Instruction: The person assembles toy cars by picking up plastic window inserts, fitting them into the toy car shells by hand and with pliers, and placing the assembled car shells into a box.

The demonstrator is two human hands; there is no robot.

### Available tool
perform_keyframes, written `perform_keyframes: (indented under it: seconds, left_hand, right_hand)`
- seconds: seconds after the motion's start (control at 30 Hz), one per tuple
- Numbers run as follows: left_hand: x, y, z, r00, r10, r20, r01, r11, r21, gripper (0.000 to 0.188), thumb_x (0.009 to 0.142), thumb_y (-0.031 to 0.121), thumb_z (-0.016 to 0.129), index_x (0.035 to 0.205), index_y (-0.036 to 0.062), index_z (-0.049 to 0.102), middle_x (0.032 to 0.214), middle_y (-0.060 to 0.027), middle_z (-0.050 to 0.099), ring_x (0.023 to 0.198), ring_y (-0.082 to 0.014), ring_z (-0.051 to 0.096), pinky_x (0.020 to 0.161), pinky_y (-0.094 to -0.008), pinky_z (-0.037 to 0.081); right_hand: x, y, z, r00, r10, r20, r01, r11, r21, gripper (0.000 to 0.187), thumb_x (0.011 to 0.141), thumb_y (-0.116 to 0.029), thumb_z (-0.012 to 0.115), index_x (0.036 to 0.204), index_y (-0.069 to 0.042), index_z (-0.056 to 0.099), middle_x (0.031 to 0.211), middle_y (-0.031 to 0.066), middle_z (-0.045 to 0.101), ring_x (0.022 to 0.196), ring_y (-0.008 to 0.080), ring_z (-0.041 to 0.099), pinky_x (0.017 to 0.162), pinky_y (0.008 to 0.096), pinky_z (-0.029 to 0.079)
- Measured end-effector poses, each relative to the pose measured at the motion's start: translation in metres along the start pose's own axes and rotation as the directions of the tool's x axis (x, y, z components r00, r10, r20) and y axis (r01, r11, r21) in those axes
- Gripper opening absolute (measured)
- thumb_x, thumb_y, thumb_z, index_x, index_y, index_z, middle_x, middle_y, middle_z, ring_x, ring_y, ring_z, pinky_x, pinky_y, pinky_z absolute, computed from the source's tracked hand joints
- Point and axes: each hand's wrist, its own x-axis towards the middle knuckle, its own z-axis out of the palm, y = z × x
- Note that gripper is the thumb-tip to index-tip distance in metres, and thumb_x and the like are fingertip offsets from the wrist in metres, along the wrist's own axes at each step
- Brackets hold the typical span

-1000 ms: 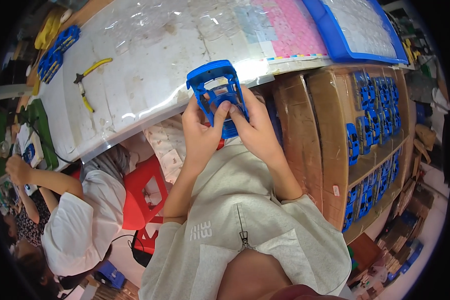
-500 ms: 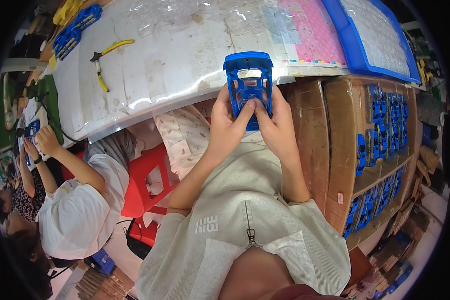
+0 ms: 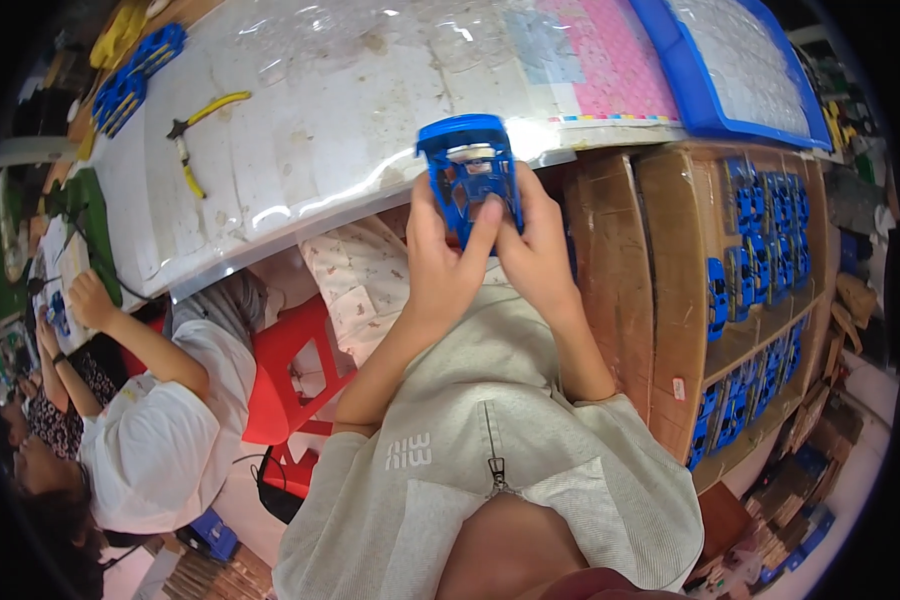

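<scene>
Between my two hands is a blue toy car body (image 3: pixel 467 135), a hollow shell with window openings, held over the near edge of the table. My left hand (image 3: pixel 440 235) grips its left side, and the thumb rests on the shell's near part. My right hand (image 3: pixel 535 230) wraps the right side, its thumb close to the other one. The fingers beneath the shell are mostly hidden. A pair of pliers (image 3: pixel 180 130) with yellow handles lies spread on the table to the left.
The white table (image 3: pixel 300 130) carries clear plastic pieces at its far side and a pink sheet (image 3: pixel 610 60). A blue tray (image 3: pixel 705 110) stands at right. Below it, a cardboard box (image 3: pixel 670 300) holds several blue car bodies. A co-worker (image 3: pixel 150 430) sits at left near a red stool (image 3: pixel 290 370).
My hands and the car body have shifted slightly left, and the shell has tilted a little. The whole view has moved slightly. The co-worker's hand at left has lowered.
</scene>
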Motion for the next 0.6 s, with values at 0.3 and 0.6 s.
perform_keyframes:
  seconds: [0.3, 0.6]
  left_hand:
    - [0.023, -0.023, 0.001, 0.985, -0.095, 0.147, 0.119, 0.978, -0.169, 0.067, 0.08, 0.003, 0.06, 0.128, 0.0061, 0.014, 0.117, -0.0136, 0.039, 0.099, -0.0181, 0.048, 0.083, -0.0299, 0.044]
    - [0.024, 0.005, -0.02, 0.986, -0.071, 0.148, 0.108, 0.96, -0.26, 0.062, 0.079, 0.002, 0.06, 0.128, 0.0028, 0.021, 0.115, -0.011, 0.041, 0.099, -0.016, 0.047, 0.082, -0.0288, 0.043]
  right_hand:
    - [-0.036, -0.029, -0.068, 0.997, -0.028, 0.073, 0.052, 0.931, -0.361, 0.056, 0.075, -0.01, 0.061, 0.124, 0.005, 0.037, 0.117, 0.0207, 0.046, 0.108, 0.0315, 0.048, 0.093, 0.0358, 0.037]
    - [-0.134, 0.023, -0.281, 0.875, 0.251, -0.414, -0.484, 0.475, -0.735, 0.017, 0.083, -0.009, 0.054, 0.098, 0.001, 0.052, 0.089, 0.0164, 0.057, 0.081, 0.0273, 0.055, 0.075, 0.0328, 0.043]
